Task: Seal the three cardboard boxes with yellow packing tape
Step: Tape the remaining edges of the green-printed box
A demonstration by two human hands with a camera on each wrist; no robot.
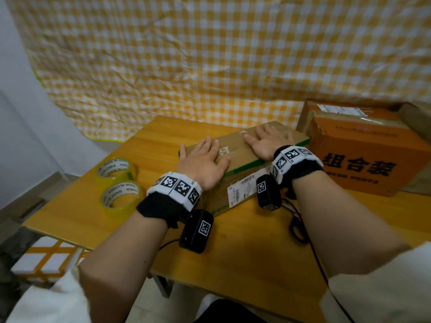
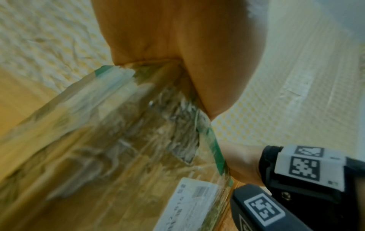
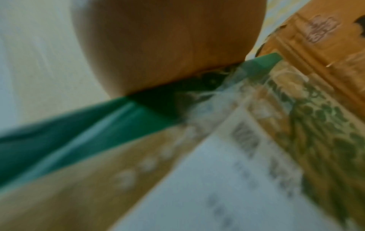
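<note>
The flat cardboard box (image 1: pixel 235 155), lying on the table (image 1: pixel 163 136) right of the two tape rolls (image 1: pixel 117 183), is pressed under the spread left hand (image 1: pixel 205 162) and right hand (image 1: pixel 265 142); even downward pressure is judged best before taping.

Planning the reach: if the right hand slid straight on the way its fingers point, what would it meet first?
The right hand would probably cross the flat box top, drop past its far edge and meet the checked cloth; depth is unclear.

Black wristbands (image 1: pixel 161 209) with white coded tags, cream sleeves (image 1: pixel 46 299)
</note>
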